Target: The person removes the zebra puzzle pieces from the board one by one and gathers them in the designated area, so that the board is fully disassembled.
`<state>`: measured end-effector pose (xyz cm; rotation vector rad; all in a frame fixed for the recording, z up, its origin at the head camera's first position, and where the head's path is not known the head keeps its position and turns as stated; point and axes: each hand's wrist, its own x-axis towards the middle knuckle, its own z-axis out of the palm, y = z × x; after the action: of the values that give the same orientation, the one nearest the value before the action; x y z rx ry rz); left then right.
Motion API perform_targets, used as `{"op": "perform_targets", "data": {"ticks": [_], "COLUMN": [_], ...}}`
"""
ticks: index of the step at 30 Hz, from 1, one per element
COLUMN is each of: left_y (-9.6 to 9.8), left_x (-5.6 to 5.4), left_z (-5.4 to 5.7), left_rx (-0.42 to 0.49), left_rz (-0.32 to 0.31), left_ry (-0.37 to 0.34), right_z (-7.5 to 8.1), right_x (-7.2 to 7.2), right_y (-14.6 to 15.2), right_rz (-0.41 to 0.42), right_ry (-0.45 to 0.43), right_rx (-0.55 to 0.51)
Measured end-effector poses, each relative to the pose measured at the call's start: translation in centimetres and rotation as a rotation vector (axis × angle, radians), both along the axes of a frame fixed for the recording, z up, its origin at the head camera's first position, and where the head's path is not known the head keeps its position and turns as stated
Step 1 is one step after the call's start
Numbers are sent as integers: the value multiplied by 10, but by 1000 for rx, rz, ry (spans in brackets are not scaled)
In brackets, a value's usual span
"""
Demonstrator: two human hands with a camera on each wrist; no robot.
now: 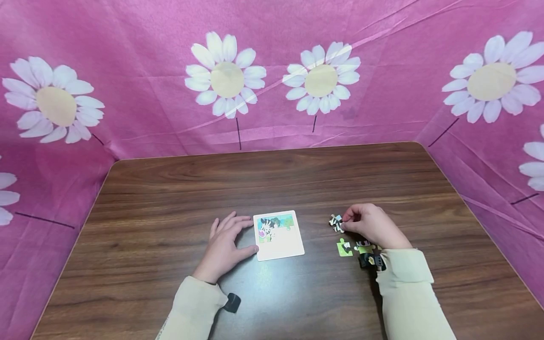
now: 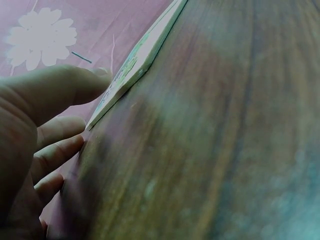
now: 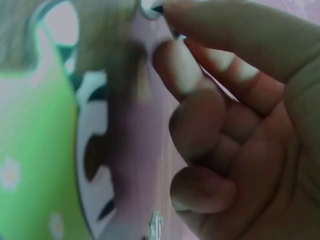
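Observation:
A square puzzle board [image 1: 280, 248] lies on the table, its upper left filled with pieces showing a zebra, bushes and sky, the rest bare white. My left hand [image 1: 227, 245] rests at the board's left edge with spread, relaxed fingers; in the left wrist view the thumb [image 2: 75, 90] overlaps the board's edge [image 2: 135, 75]. Over to the right, my right hand [image 1: 374, 225] pinches a black-and-white striped puzzle piece [image 1: 336, 223] between thumb and index finger. Only a bit of that piece [image 3: 151, 9] shows in the right wrist view.
Nearer to me than the pinched piece lies a green puzzle piece [image 1: 344, 248]. Beside it, another green and striped piece [image 1: 364, 246] sits partly behind the right wrist. Black wrist cameras hang under both sleeves. A pink flowered cloth [image 1: 272, 127] stands behind the brown table [image 1: 170, 189].

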<state>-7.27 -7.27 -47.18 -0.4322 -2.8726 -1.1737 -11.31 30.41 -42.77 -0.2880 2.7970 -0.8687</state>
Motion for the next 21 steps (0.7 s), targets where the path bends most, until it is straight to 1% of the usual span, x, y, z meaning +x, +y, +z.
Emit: {"op": "perform_targets", "data": {"ticks": [4, 10, 13, 17, 21], "left_y": [0, 0, 0, 0, -1], "left_x": [1, 1, 1, 0, -1], "left_z": [0, 1, 2, 1, 3], "left_rx": [0, -7, -8, -13, -15], "left_rz": [3, 4, 6, 1, -7], "left_ry": [1, 8, 5, 0, -2], "right_z": [2, 4, 5, 5, 0], "right_x": [1, 1, 1, 3, 5], "right_y": [-3, -9, -15, -32, -58], "right_rz": [24, -11, -12, -24, -56], "right_ry": [-8, -39, -48, -52, -74], "right_rx": [-40, -163, -214, -259, -276]}}
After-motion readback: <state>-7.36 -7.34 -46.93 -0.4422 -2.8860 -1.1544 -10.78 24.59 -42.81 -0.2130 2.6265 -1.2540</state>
